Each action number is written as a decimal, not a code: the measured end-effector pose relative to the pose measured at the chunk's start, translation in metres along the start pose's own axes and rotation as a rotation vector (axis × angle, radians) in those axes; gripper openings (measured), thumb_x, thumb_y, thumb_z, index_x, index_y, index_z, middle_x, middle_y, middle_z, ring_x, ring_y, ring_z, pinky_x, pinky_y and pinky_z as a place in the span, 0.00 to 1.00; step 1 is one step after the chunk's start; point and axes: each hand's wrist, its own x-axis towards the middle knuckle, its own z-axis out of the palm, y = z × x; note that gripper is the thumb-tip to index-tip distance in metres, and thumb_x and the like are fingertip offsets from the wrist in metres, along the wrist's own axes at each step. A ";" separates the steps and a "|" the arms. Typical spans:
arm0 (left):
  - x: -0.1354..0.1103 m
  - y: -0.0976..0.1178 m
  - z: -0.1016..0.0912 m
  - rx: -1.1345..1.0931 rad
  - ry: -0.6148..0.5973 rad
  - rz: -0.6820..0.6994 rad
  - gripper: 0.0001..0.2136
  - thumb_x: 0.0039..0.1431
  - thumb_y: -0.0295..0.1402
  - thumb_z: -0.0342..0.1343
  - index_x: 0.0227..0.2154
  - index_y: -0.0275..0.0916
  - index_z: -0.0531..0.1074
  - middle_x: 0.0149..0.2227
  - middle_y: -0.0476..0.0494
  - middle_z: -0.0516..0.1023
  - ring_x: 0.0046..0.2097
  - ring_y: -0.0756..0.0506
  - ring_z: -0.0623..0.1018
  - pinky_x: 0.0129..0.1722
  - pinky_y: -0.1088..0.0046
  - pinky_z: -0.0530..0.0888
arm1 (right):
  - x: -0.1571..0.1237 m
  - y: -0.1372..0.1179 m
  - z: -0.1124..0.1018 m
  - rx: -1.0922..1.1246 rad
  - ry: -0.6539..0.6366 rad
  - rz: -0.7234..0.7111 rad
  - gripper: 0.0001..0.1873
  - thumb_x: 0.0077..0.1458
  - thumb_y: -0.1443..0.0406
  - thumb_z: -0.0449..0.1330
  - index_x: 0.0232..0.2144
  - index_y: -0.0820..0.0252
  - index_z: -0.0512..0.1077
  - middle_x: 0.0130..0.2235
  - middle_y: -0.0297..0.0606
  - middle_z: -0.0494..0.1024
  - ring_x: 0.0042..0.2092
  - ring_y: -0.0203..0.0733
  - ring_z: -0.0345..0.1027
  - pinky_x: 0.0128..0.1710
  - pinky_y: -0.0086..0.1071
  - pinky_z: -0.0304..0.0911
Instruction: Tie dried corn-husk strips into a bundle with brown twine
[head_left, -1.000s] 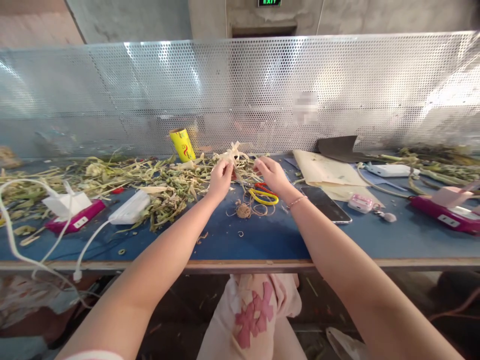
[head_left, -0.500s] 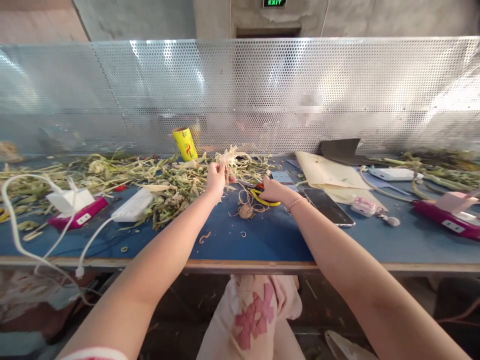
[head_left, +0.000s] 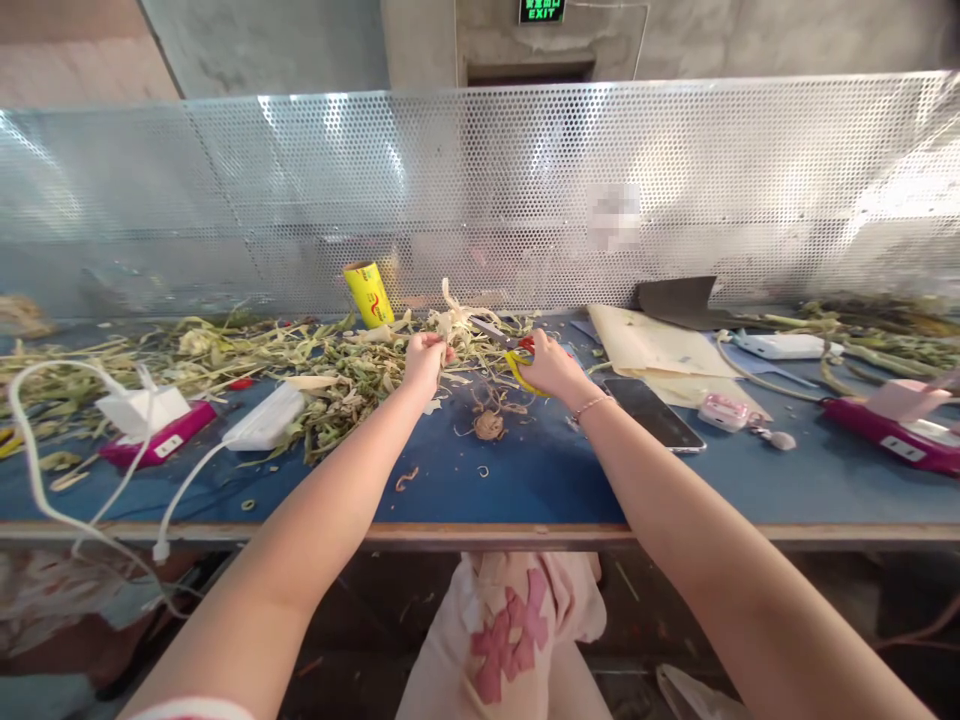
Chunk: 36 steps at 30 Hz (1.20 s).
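My left hand [head_left: 424,358] is closed around a bundle of pale dried husk strips [head_left: 456,322], held just above the blue table [head_left: 525,480]. My right hand [head_left: 550,365] grips the yellow and red handles of a pair of scissors [head_left: 517,362], whose blades point left toward the bundle. A small ball of brown twine [head_left: 488,425] lies on the table just below and between the two hands, with loose loops of twine around it.
A yellow roll [head_left: 367,293] stands behind the husks. Green and dry plant scraps [head_left: 225,360] cover the left half. White chargers with cables [head_left: 259,420], a pink device [head_left: 154,440], a black phone [head_left: 655,412], tan paper [head_left: 652,345], more stems far right. A perforated metal screen [head_left: 480,200] backs the table.
My right hand dropped from the husk bundle to the scissors, picked them up and raised them toward the bundle. My left hand kept its hold on the husks and shifted slightly lower.
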 end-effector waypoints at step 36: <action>0.004 0.006 -0.006 -0.273 0.058 0.042 0.15 0.40 0.15 0.54 0.25 0.39 0.57 0.22 0.55 0.71 0.28 0.51 0.76 0.35 0.73 0.71 | -0.004 -0.009 0.015 0.212 -0.066 -0.286 0.17 0.50 0.60 0.54 0.43 0.61 0.64 0.39 0.43 0.75 0.39 0.42 0.67 0.40 0.33 0.60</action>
